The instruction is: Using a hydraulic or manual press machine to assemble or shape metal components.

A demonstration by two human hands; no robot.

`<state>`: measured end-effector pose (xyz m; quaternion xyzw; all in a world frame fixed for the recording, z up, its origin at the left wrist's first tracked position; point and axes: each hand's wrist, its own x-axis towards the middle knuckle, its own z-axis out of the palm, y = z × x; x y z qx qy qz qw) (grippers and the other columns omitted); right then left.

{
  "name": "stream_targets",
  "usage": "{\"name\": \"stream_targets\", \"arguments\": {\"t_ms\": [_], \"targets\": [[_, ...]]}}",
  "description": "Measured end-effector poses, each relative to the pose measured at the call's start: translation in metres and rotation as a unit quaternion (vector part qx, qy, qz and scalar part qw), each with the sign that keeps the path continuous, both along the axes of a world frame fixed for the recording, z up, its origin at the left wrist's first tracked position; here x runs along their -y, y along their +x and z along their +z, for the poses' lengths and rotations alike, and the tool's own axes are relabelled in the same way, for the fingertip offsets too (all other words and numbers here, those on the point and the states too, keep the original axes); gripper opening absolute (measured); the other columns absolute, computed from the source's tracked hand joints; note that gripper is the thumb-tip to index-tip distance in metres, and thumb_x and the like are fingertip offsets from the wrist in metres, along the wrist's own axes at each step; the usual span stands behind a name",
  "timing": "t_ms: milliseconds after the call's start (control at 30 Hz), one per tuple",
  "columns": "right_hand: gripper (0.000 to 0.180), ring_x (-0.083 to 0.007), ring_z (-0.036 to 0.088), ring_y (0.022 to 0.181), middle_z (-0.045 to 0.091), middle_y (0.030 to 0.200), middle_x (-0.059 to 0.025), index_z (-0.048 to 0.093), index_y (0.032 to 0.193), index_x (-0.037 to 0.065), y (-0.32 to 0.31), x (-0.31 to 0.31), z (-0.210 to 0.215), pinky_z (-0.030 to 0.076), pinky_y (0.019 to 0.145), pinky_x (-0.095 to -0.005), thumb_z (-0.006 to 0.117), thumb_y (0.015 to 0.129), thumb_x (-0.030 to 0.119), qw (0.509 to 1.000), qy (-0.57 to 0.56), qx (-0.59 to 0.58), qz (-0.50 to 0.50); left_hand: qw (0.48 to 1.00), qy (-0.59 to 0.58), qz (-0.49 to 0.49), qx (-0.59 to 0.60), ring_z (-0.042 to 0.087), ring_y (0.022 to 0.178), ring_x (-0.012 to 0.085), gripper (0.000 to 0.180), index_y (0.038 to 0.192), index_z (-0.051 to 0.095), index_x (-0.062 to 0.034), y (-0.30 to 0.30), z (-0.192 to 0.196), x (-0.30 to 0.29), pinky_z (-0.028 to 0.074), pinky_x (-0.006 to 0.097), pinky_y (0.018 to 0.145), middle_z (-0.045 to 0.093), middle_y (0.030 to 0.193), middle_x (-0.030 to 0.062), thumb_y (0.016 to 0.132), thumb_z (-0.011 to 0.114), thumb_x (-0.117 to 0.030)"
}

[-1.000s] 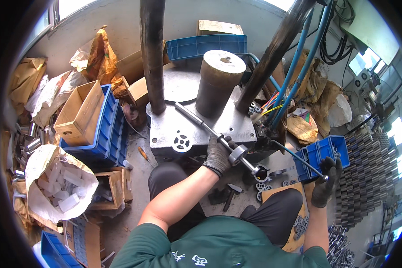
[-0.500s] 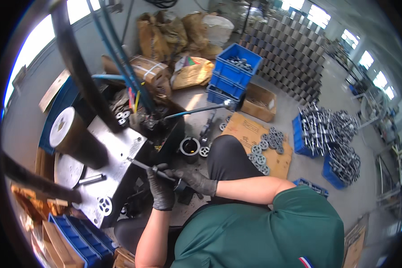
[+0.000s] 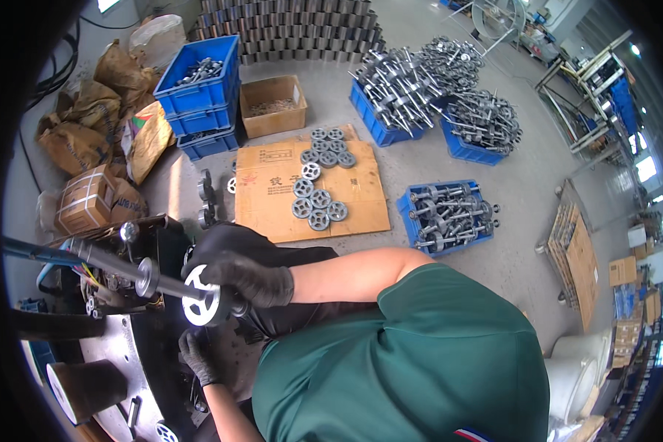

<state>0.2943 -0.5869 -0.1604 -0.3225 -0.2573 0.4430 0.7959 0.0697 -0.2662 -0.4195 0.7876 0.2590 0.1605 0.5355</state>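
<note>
At lower left, a grey steel shaft (image 3: 114, 264) ends in a spoked metal wheel (image 3: 201, 295). The black-gloved left hand (image 3: 199, 356) sits just below the wheel, its grip half-curled; what it holds cannot be told. The black-gloved right hand (image 3: 247, 276) closes around the wheel's right side. At upper centre, loose grey wheels (image 3: 319, 181) lie on flat brown cardboard (image 3: 361, 199).

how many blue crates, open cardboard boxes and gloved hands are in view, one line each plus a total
blue crates: 5, a stack of two beside the open box, and three with shaft parts
open cardboard boxes: 1
gloved hands: 2, right hand on the shaft with the spoked wheel, left hand below it
total: 8
</note>
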Motion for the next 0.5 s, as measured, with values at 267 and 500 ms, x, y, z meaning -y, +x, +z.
{"name": "stream_targets", "arguments": {"t_ms": [267,500], "targets": [[0.047,-0.0158,0.068,0.069,0.072,0.097,-0.0099,0.063,0.124,0.005,0.059,0.149,-0.089,0.06,0.058,-0.0307,0.06,0.097,0.042,0.923,-0.149,-0.158,-0.318,0.996,-0.029,-0.039,-0.078,0.061,0.104,0.0182,0.035,0.134,0.061,-0.0009,-0.009,-0.022,0.01,0.052,0.036,0.096,0.067,0.118,0.0082,0.104,0.065,-0.019],[0.031,-0.0211,0.054,0.051,0.056,0.065,-0.0018,0.056,0.086,0.02,0.06,0.319,-0.247,0.046,0.045,-0.0368,0.062,0.097,0.048,0.729,-0.144,-0.35,-0.57,0.982,-0.032,-0.098,-0.158,0.061,0.101,0.0186,0.04,0.139,0.059,-0.0008,-0.018,-0.009,0.035,0.054,0.035,0.09,0.067,0.119,0.0097,0.102,0.067,-0.014]]}}
